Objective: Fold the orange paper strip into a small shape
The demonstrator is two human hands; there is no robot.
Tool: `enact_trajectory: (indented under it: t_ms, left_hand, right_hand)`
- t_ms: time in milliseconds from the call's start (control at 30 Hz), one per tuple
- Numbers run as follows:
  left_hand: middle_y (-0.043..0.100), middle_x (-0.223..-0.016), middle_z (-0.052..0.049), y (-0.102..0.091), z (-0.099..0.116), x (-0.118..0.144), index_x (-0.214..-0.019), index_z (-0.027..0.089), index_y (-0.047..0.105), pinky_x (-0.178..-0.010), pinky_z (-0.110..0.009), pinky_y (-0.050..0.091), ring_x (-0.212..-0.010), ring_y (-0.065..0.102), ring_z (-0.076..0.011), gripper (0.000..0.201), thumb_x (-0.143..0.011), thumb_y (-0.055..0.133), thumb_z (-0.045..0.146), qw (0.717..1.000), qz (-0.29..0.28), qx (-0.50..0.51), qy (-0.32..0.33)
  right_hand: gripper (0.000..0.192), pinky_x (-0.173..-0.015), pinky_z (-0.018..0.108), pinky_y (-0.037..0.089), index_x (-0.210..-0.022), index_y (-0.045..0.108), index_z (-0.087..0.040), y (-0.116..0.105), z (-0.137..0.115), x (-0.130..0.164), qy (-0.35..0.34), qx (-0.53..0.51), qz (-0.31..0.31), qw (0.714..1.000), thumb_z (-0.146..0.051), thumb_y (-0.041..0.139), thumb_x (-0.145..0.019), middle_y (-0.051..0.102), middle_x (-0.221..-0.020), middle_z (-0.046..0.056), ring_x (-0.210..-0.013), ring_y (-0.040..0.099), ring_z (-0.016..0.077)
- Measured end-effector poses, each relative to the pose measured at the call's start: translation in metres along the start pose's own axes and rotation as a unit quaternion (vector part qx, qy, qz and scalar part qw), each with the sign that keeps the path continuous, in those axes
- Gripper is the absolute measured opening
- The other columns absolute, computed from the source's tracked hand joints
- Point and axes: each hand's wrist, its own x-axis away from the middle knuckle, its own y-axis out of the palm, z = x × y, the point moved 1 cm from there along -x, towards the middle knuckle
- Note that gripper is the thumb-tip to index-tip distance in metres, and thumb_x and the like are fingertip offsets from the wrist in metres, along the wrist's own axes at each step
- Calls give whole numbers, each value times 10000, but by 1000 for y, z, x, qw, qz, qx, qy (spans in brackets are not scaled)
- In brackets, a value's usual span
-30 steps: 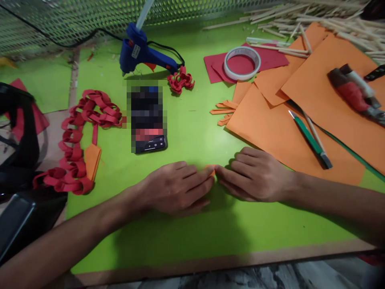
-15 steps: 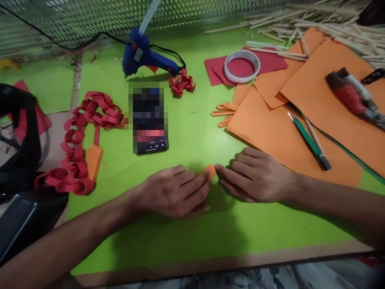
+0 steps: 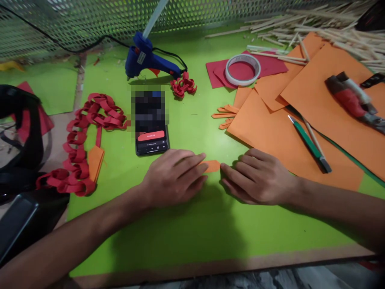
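A small folded orange paper piece (image 3: 213,166) with a pointed right end lies on the green tabletop between my hands. My left hand (image 3: 176,176) rests over its left end, fingers stretched out and a little apart, hiding that part. At the pointed end, my right hand (image 3: 260,176) has its fingers curled, the index fingertip and thumb side closing on the tip. Beyond my left hand lies a phone (image 3: 152,149) with its screen lit. Several narrow folded orange strips (image 3: 224,115) stick out by the orange sheets.
A red paper chain (image 3: 75,150) with an orange paper tag (image 3: 96,158) lies left. Behind stand a blue glue gun (image 3: 142,58) and a red paper flower (image 3: 183,85). Right are a tape roll (image 3: 227,72), orange sheets (image 3: 258,132), a green cutter knife (image 3: 309,142), pliers (image 3: 351,96) and wooden sticks (image 3: 325,24).
My left hand has risen slightly up the picture, and its fingers have straightened, uncovering more of the orange paper. The right hand stays at the tip. The whole view has shifted slightly.
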Motion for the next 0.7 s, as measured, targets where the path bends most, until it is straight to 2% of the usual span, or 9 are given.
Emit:
enact_trajectory:
  t_ms: [100,267,333,533,700]
  left_hand:
    - [766,-1060,-45,3,-4,1,-1056,185,684,-741,-354,561,-891,703,-219,240,-865,750,315,999,5,22,-47]
    - [766,-1032,-27,3,-6,2,-1077,202,690,-778,-324,568,-871,703,-179,209,-887,740,273,995,12,64,-71]
    - [765,-1022,-33,4,-6,2,-1087,196,699,-772,-326,570,-857,701,-179,217,-884,745,255,995,15,66,-73]
    - [755,-1037,-44,6,-7,3,-1076,191,721,-767,-340,567,-856,693,-183,172,-909,716,233,996,6,58,-70]
    - [754,-1042,-52,6,-8,2,-1074,165,723,-751,-352,567,-861,689,-194,180,-897,729,193,997,-1,54,-60]
  right_hand:
    - [235,-591,324,364,-1024,683,-105,-1,0,0,16,13,-1,1000,-315,636,-930,604,-641,-14,-597,498,131]
    - [184,-571,321,340,-937,687,-130,-2,-1,-1,40,43,1,998,-306,635,-925,573,-601,-21,-575,470,129]
    - [179,-568,321,339,-908,687,-134,-3,-2,-1,43,47,0,998,-306,640,-921,562,-592,-23,-567,460,129]
    - [229,-588,327,366,-972,712,-91,-5,0,1,26,60,-8,998,-306,676,-901,577,-609,-13,-586,486,135]
    - [191,-594,323,373,-945,715,-105,-5,3,3,30,49,-8,998,-287,693,-890,589,-612,-10,-586,490,133]
